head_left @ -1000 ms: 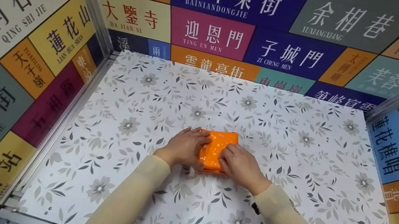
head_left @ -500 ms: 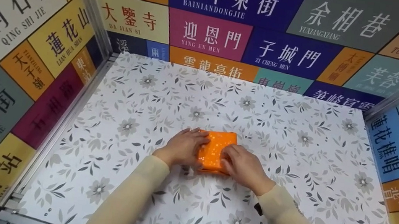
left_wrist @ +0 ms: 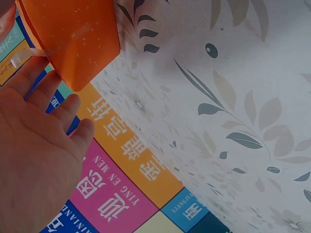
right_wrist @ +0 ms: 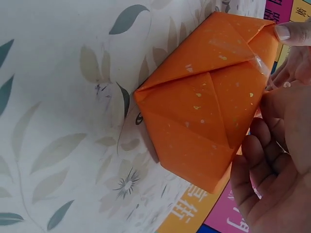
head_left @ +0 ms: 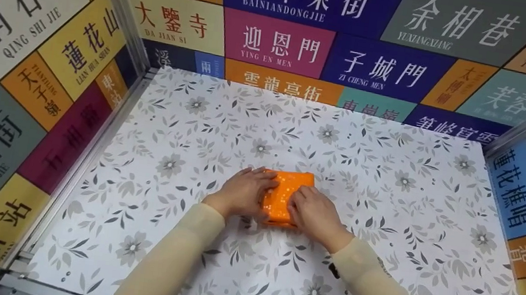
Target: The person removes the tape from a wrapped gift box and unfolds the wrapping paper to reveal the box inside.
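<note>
An orange, gold-flecked wrapped package (head_left: pixel 280 198) lies on the patterned surface between both hands. At its left side, the left hand (head_left: pixel 245 193) holds it, fingertips over the top; in the left wrist view, that hand's fingers (left_wrist: pixel 60 104) lie along the package (left_wrist: pixel 80 39) beside a clear strip (left_wrist: pixel 26 57). The right hand (head_left: pixel 317 215) grips the right edge with bent fingers. Folded flaps show on the package (right_wrist: pixel 204 97) in the right wrist view, with clear tape (right_wrist: pixel 261 65) near its edge and the right hand (right_wrist: pixel 272 165) against that side. The package's underside is hidden.
White floral paper (head_left: pixel 183 132) covers the work surface. Panels with large characters (head_left: pixel 277 42) stand behind and at both sides, with a metal frame rail (head_left: pixel 81 179) along the left edge. A dark item (head_left: pixel 334 270) shows at the right sleeve.
The right hand has shifted slightly up and left along the package's right edge. The left hand keeps its hold, and the package lies in almost the same place.
</note>
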